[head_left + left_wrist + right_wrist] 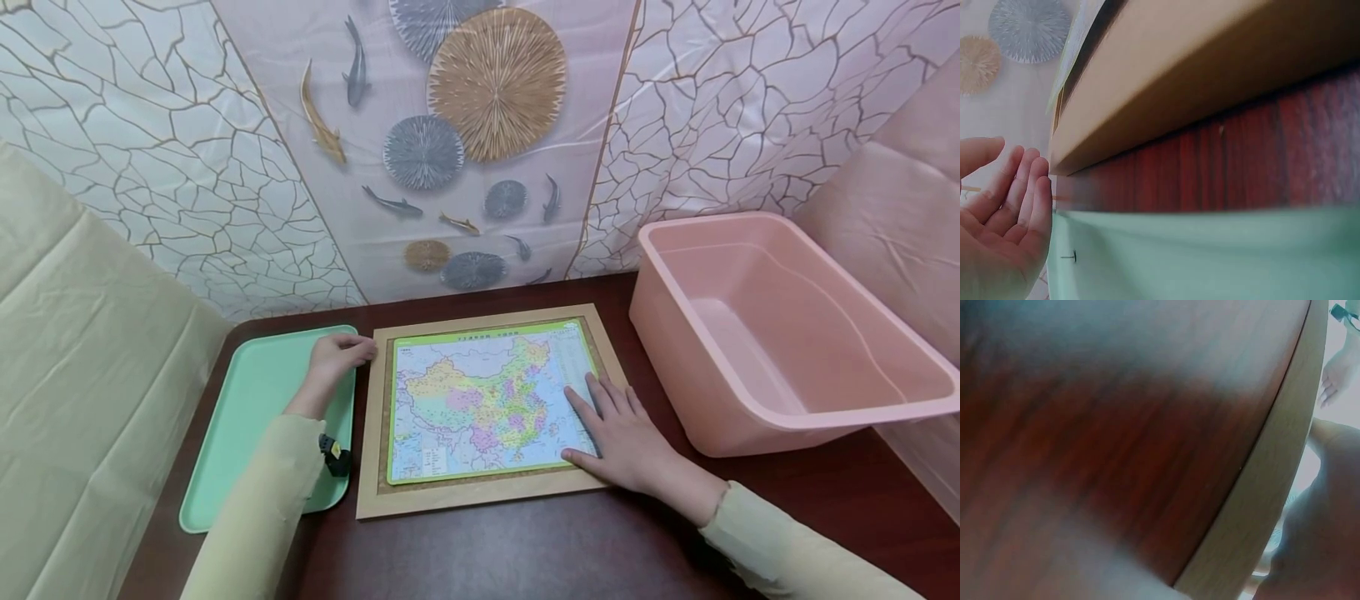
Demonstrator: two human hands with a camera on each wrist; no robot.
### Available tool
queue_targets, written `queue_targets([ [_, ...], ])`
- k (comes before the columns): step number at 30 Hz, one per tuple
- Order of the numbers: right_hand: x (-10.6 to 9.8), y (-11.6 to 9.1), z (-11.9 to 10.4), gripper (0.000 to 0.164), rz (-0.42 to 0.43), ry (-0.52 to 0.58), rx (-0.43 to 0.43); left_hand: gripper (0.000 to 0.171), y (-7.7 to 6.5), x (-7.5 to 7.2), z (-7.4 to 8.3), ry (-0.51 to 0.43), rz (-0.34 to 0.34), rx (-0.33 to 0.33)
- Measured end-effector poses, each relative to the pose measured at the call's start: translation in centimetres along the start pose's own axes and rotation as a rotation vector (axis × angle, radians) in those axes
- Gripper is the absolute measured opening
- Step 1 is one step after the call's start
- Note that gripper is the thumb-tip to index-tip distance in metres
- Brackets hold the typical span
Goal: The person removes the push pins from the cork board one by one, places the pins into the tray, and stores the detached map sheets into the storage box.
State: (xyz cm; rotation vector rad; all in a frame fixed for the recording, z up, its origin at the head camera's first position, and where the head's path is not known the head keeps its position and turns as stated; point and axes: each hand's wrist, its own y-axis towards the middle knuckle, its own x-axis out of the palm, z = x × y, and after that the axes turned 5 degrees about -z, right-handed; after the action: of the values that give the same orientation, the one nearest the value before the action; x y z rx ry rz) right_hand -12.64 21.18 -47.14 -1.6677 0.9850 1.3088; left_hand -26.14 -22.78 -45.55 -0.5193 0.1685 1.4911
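Note:
A colourful map sheet (465, 400) with a green border lies inside a tan wooden frame (480, 498) on the table. My right hand (622, 437) rests with fingers spread over the map's right side and the frame's right edge. At the upper left corner of the frame is my left hand (339, 358), its fingers gently bent and nothing visible in them. The left wrist view shows that hand's palm (997, 244), with fingertips beside the frame corner; whether they touch it I cannot tell.
A mint green tray (247, 392) lies left of the frame, under my left forearm. In the left wrist view, a small tack (1074, 256) shows against the tray. A large pink bin (697, 367) stands at the right. A patterned cloth (480, 208) hangs behind the dark wooden table (465, 554).

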Motion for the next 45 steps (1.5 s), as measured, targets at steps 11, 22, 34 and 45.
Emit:
queue_targets([
  [11,0.2,0.0,0.1,0.09,0.012,-0.008,-0.007,0.039,0.2,0.8,0.3,-0.016,-0.007,0.002],
  [22,0.2,0.0,0.1,0.09,0.017,-0.009,-0.01,0.038,0.5,1.3,0.5,-0.026,-0.034,0.006],
  [34,0.1,0.0,0.0,0.09,0.006,0.006,-0.001,0.042,0.7,1.1,1.1,-0.002,-0.115,0.011],
  [45,0.1,0.0,0.0,0.09,0.003,0.008,-0.002,0.043,0.4,1.6,1.4,0.043,-0.116,-0.024],
])
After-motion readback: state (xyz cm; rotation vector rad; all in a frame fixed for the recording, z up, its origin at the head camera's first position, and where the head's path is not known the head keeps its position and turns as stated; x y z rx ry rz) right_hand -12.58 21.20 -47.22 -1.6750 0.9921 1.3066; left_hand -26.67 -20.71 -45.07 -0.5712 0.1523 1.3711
